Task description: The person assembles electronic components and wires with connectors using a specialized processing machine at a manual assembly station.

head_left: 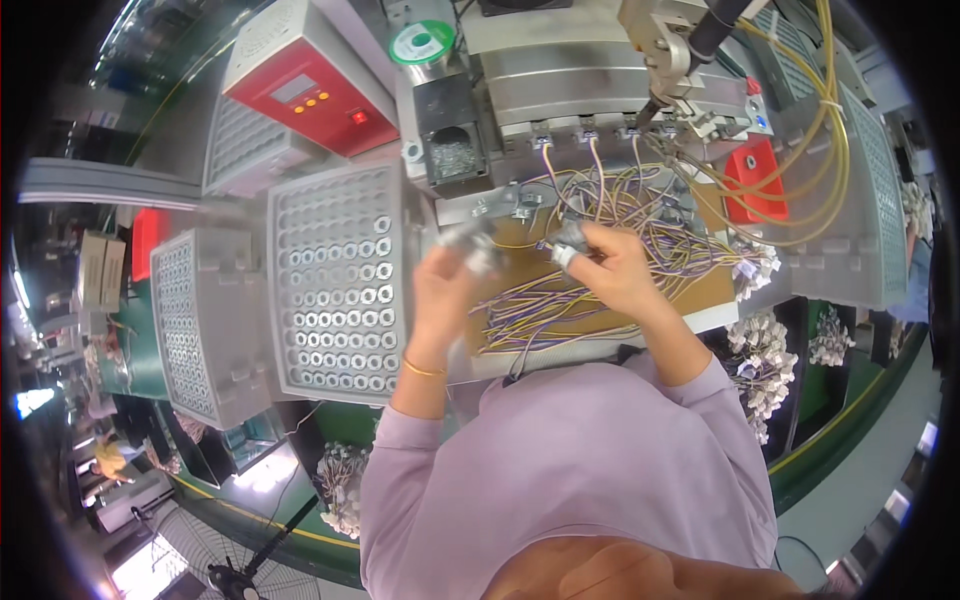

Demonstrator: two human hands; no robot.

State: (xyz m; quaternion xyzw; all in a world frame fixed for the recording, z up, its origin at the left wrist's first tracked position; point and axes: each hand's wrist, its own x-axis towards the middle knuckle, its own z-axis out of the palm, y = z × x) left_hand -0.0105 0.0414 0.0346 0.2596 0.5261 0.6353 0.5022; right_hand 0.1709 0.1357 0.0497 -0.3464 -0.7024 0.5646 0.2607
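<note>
My right hand [615, 268], with grey covers on its fingertips, is closed in a pinch over a brown work board [715, 215]. The end of a thin wire [541, 245] shows at those fingertips. My left hand [448, 290], also with covered fingertips, is smeared by motion beside the tray; whether it holds anything cannot be made out. Just above it is a small metal piece [525, 203], partly blurred. Yellow, purple and white wires [545, 315] lie in bundles across the board, below and to the right of my hands.
A tray of round metal parts [335, 300] stands to the left, another tray [190, 320] beyond it. Behind are a red control box [315, 100], a solder spool [421, 43] and a metal fixture bar [570, 85]. A machine head [680, 60] overhangs the right, near a red bin [752, 180].
</note>
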